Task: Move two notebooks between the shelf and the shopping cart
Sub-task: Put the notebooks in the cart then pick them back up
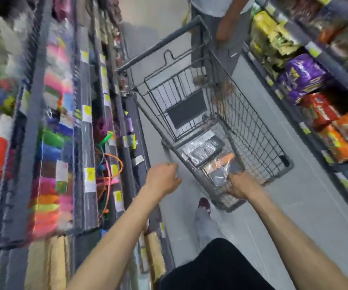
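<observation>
Head view: my right hand (241, 186) grips the near edge of the film-wrapped orange-and-grey notebook (221, 167), which lies beside a wrapped black notebook (202, 148) in the grey wire shopping cart (254, 126). My left hand (164, 178) is curled at the rim, and I cannot tell whether it holds anything. I judge the notebooks light, stiff and slick, so pinch an edge.

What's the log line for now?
right hand: holds orange notebook in shopping cart | left hand: at cart rim, grip unclear | black notebook: in cart

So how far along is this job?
Both lie in the cart: a black notebook and an orange-and-grey notebook. The right hand is on the orange-and-grey one; the left hand is by the cart's rim. I cannot tell if it is being set down or lifted out, so what is left is unclear.
</observation>
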A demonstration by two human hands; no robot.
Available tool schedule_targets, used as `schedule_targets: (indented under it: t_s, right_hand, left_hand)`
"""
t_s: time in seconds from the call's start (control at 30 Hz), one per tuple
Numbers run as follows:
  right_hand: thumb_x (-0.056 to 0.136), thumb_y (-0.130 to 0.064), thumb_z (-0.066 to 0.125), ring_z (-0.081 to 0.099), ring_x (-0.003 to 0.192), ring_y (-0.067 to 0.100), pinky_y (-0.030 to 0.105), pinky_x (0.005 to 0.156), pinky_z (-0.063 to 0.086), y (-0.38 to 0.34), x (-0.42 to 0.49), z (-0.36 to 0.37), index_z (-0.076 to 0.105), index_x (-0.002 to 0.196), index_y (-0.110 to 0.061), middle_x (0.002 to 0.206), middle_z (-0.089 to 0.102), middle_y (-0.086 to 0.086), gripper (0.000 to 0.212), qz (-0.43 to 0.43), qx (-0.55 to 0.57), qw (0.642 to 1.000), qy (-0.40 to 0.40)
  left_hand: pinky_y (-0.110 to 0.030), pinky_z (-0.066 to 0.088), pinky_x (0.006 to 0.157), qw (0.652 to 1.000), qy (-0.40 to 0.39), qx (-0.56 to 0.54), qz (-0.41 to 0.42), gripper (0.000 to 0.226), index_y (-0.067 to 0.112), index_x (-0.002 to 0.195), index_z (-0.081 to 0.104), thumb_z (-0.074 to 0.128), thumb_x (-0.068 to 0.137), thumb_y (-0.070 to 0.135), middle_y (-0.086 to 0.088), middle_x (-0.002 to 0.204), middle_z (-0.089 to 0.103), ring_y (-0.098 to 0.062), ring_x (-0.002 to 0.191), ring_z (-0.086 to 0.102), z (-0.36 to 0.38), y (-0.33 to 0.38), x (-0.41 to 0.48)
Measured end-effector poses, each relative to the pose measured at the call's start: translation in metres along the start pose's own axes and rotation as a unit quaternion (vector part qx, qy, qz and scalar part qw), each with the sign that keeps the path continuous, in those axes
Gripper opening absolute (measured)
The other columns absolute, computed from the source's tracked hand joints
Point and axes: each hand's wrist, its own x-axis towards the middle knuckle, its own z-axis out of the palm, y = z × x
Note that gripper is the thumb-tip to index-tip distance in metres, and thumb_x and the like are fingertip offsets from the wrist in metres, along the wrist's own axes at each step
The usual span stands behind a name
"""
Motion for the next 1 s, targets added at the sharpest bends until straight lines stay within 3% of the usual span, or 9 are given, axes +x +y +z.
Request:
schedule_targets:
  t_s: [0.13, 0.23, 0.33, 0.5, 0.6, 0.67, 0.73, 0.87, 1.0]
  right_hand:
    - [0.094, -0.033, 0.067, 0.056, 0.125, 0.037, 0.054, 0.11, 0.041, 0.005, 0.04, -0.004, 0.061, 0.122, -0.015, 0.14, 0.056, 0.018, 0.034, 0.042, 0.038, 0.998, -0.02]
    - [0.093, -0.038, 0.065, 0.051, 0.131, 0.039, 0.051, 0.11, 0.042, 0.009, 0.057, -0.016, 0.056, 0.134, -0.017, 0.147, 0.049, 0.019, 0.046, 0.065, 0.085, 0.994, -0.035]
    - [0.093, -0.04, 0.064, 0.057, 0.123, 0.034, 0.044, 0.101, 0.051, 0.017, 0.068, -0.025, 0.056, 0.136, -0.018, 0.154, 0.038, 0.016, 0.049, 0.096, 0.121, 0.987, -0.033]
    - [0.093, -0.037, 0.063, 0.028, 0.146, 0.045, 0.055, 0.115, 0.034, 0.02, 0.095, -0.011, 0.046, 0.144, -0.019, 0.156, 0.033, 0.023, 0.056, 0.138, 0.163, 0.976, -0.048]
    - [0.092, -0.036, 0.066, 0.036, 0.142, 0.044, 0.055, 0.11, 0.041, 0.016, 0.116, 0.004, 0.042, 0.147, -0.018, 0.155, 0.033, 0.024, 0.062, 0.168, 0.21, 0.961, -0.065]
    - [0.093, -0.033, 0.066, 0.056, 0.123, 0.039, 0.049, 0.099, 0.052, 0.016, 0.131, 0.017, 0.05, 0.14, -0.017, 0.145, 0.046, 0.022, 0.052, 0.194, 0.242, 0.948, -0.074]
    - [0.095, -0.03, 0.064, 0.064, 0.104, 0.03, 0.041, 0.088, 0.054, 0.019, 0.148, 0.03, 0.054, 0.135, -0.014, 0.129, 0.058, 0.016, 0.044, 0.218, 0.293, 0.927, -0.083]
    - [0.097, -0.029, 0.061, 0.059, 0.114, 0.035, 0.045, 0.097, 0.051, 0.026, 0.18, 0.058, 0.053, 0.138, -0.015, 0.129, 0.057, 0.017, 0.044, 0.261, 0.359, 0.893, -0.073]
    - [0.097, -0.024, 0.061, 0.062, 0.112, 0.035, 0.042, 0.096, 0.052, 0.027, 0.211, 0.085, 0.054, 0.137, -0.01, 0.125, 0.062, 0.019, 0.043, 0.31, 0.422, 0.85, -0.06]
  left_hand:
    - [-0.043, 0.048, 0.091, 0.999, -0.009, 0.027, 0.044, 0.049, 0.015, 0.138, 0.047, 0.049, 0.098, 0.042, -0.014, 0.131, 0.057, -0.037, 0.121, 0.055, -0.02, -0.004, 0.065]
    - [-0.045, 0.049, 0.086, 0.996, -0.02, 0.038, 0.079, 0.044, 0.013, 0.133, 0.048, 0.049, 0.099, 0.041, -0.014, 0.128, 0.058, -0.037, 0.117, 0.057, -0.03, 0.0, 0.104]
    - [-0.05, 0.048, 0.092, 0.992, -0.035, 0.057, 0.107, 0.042, 0.013, 0.131, 0.05, 0.051, 0.098, 0.037, -0.014, 0.129, 0.058, -0.037, 0.12, 0.054, -0.037, 0.009, 0.138]
    - [-0.055, 0.05, 0.096, 0.983, -0.066, 0.083, 0.151, 0.036, 0.01, 0.128, 0.052, 0.05, 0.098, 0.032, -0.017, 0.12, 0.062, -0.038, 0.115, 0.059, -0.035, 0.014, 0.202]
    - [-0.053, 0.05, 0.097, 0.976, -0.098, 0.096, 0.167, 0.04, 0.011, 0.132, 0.051, 0.05, 0.098, 0.032, -0.016, 0.119, 0.064, -0.037, 0.114, 0.059, -0.022, 0.014, 0.246]
    - [-0.053, 0.051, 0.095, 0.975, -0.114, 0.077, 0.173, 0.04, 0.011, 0.133, 0.051, 0.051, 0.098, 0.03, -0.016, 0.12, 0.065, -0.037, 0.113, 0.06, -0.009, 0.013, 0.275]
    - [-0.053, 0.051, 0.094, 0.975, -0.131, 0.04, 0.178, 0.041, 0.01, 0.133, 0.05, 0.051, 0.098, 0.03, -0.018, 0.121, 0.065, -0.039, 0.113, 0.061, 0.007, 0.01, 0.301]
    - [-0.049, 0.05, 0.091, 0.974, -0.159, 0.028, 0.157, 0.041, 0.006, 0.135, 0.048, 0.053, 0.097, 0.021, -0.021, 0.119, 0.064, -0.04, 0.112, 0.061, 0.038, 0.004, 0.342]
    - [-0.043, 0.049, 0.086, 0.974, -0.176, 0.04, 0.138, 0.041, 0.007, 0.134, 0.048, 0.055, 0.094, 0.008, -0.021, 0.115, 0.066, -0.04, 0.108, 0.062, 0.067, 0.004, 0.383]
